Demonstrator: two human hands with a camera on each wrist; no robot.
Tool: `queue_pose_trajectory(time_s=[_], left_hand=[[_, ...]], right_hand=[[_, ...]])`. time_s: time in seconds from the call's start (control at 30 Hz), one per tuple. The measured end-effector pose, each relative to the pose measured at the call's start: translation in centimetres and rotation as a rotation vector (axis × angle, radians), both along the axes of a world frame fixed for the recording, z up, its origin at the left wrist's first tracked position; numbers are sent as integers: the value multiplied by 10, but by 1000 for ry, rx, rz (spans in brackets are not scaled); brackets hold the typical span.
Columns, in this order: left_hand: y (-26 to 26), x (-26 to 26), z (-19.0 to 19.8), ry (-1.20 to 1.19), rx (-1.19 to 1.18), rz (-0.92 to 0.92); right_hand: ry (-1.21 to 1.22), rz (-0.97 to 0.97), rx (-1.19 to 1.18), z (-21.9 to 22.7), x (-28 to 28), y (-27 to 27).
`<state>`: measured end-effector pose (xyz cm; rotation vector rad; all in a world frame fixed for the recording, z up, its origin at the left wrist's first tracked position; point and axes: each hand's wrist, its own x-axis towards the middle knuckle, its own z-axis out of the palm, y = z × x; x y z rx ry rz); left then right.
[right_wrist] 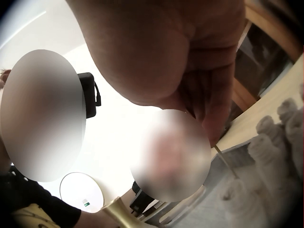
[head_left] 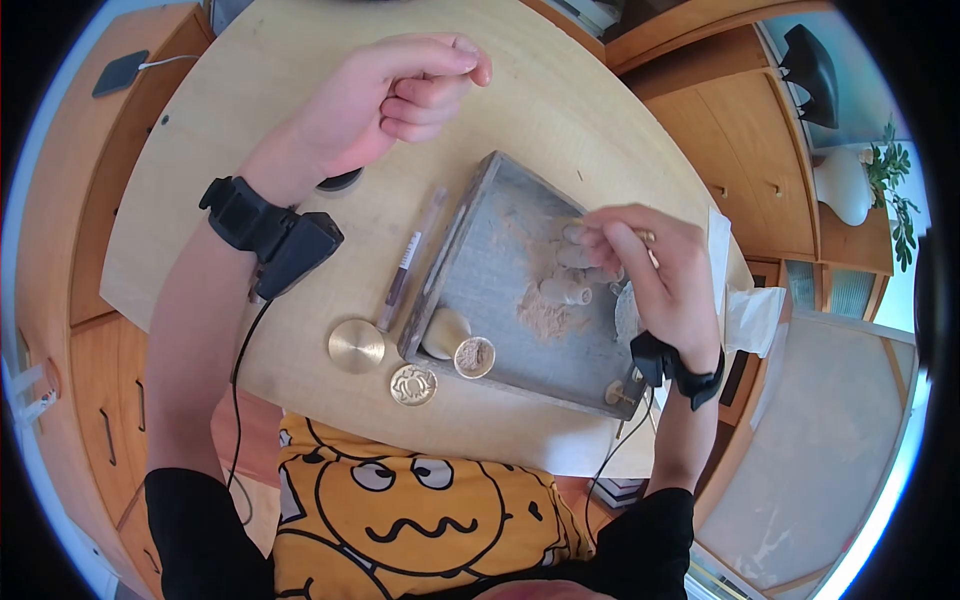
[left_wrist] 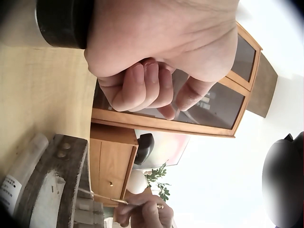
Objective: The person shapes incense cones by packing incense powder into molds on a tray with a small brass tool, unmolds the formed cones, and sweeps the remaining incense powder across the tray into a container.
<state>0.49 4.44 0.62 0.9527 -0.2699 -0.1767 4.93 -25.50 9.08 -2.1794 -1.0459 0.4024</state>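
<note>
My right hand (head_left: 665, 265) grips a slender brass stick tool (left_wrist: 135, 204) over the grey tray (head_left: 468, 230). The tool's thin end points down at a row of small pale bottles (head_left: 565, 291) in the tray, close to the mouth of the nearest one in the right wrist view. Brownish powder (head_left: 545, 312) is scattered around the bottles. My left hand (head_left: 405, 95) is raised above the table, left of the tray's far corner. Its fingers are curled, the thumb close to the index fingertip, and no object shows between them.
At the tray's near left corner stands a brass cup (head_left: 475, 357) with powder in its mouth. Beside it lie a patterned brass piece (head_left: 413, 384) and a round brass lid (head_left: 357, 346). A labelled clear tube (head_left: 413, 255) runs along the tray's left wall. White paper (head_left: 755, 315) hangs off the right edge.
</note>
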Motion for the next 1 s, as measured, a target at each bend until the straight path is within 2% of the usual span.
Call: queue_pose_trajectory(time_s=[0.17,0.23,0.43,0.67,0.8,0.9,0.97,1.0], left_hand=[[0,2,1,-10,-1,-10],[0,2,0,4,-13,-13],[2,2,1,10,-14,-23],[0,-4,3,27,48,19],[0,-1,1,7,0,-17],[3,0,0,12,1,-25],[2,1,1,12,1,-28],[1,0,3,17,9,-20]], right_hand=[[-8,-2,-58,9,-5,-15],[-17,-36,70,5,-5,-7],[-59,19,110,-14,-1,12],[-37,19,-6,4,-14,-26],[-24,-57,-1,7,-17,-20],[-49,-64,115,-9,-12,3],[-112,16,96,-16,-5,10],[-64,2,112,-17,-5,12]])
